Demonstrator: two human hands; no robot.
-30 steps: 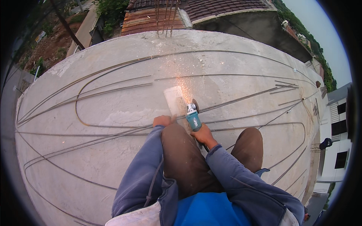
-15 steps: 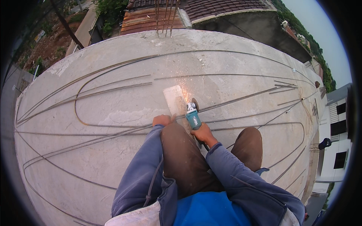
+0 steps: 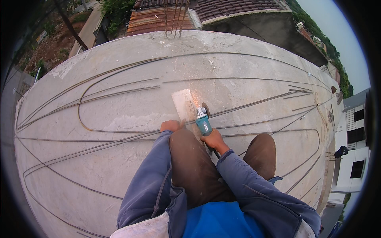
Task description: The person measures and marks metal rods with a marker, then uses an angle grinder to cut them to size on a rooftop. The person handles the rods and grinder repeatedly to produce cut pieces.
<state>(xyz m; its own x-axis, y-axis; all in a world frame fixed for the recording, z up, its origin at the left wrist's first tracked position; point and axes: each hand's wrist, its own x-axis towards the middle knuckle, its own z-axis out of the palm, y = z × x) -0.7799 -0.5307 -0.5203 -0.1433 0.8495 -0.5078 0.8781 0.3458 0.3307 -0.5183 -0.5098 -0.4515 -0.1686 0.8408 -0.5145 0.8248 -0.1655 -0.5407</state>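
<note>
My right hand is closed round the body of a teal angle grinder, whose disc points away from me. Orange sparks fly off ahead of the disc, beside a pale flat board on the concrete. The disc is at the long steel rebars that run from left to right in front of my knees. Just left of the board, my left hand is closed on these rebars. Its fingertips are partly hidden.
More bent rebars lie across the concrete slab on both sides. Short rebar pieces and a thin cord lie at the right. Upright rebars rise at the slab's far edge, with tiled and rusty roofs beyond.
The spray of sparks has become thinner and fainter. Both hands, the grinder and the rebars look nearly the same as before.
</note>
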